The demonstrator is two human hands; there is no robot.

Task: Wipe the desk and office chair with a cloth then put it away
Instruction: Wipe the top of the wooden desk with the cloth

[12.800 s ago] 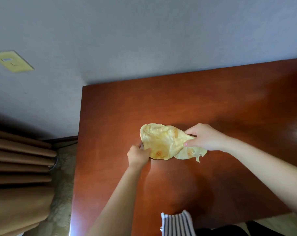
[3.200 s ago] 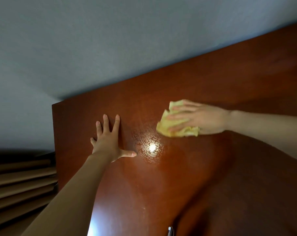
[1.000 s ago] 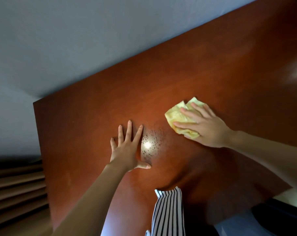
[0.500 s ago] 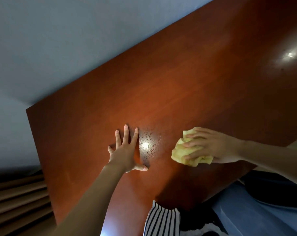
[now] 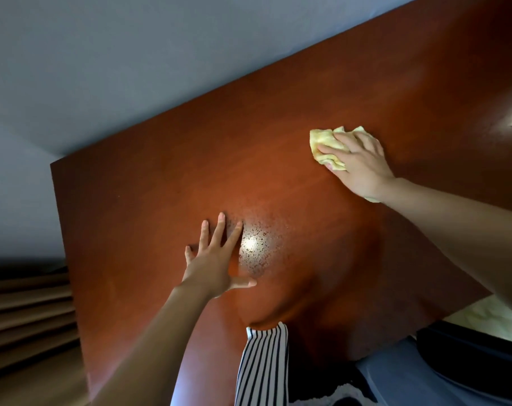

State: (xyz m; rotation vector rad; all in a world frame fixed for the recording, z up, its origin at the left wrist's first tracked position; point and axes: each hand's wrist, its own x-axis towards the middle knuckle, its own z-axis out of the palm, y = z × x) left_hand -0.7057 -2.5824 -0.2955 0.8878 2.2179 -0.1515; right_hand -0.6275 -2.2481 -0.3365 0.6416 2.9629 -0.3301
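Note:
A reddish-brown wooden desk [image 5: 149, 200] fills most of the head view, tilted up to the right. My right hand [image 5: 361, 165] presses a crumpled yellow cloth [image 5: 325, 145] flat on the desk's far right part; the cloth pokes out past my fingertips and a scrap shows under my wrist. My left hand [image 5: 213, 265] lies flat on the desk nearer to me, fingers spread, holding nothing. A bright light reflection glints on the wood just right of its fingers. The office chair shows only as a dark edge [image 5: 468, 353] at the bottom right.
A pale grey wall [image 5: 131, 68] rises behind the desk's far edge. Brown pleated curtains [image 5: 26, 317] hang past the desk's left edge. My striped garment [image 5: 263, 364] hangs over the near edge. Pale floor [image 5: 489, 315] shows beyond the desk's right corner.
My right hand has swept the cloth away from the near edge, up and to the right across the desk. My left hand has stayed planted in the same spot.

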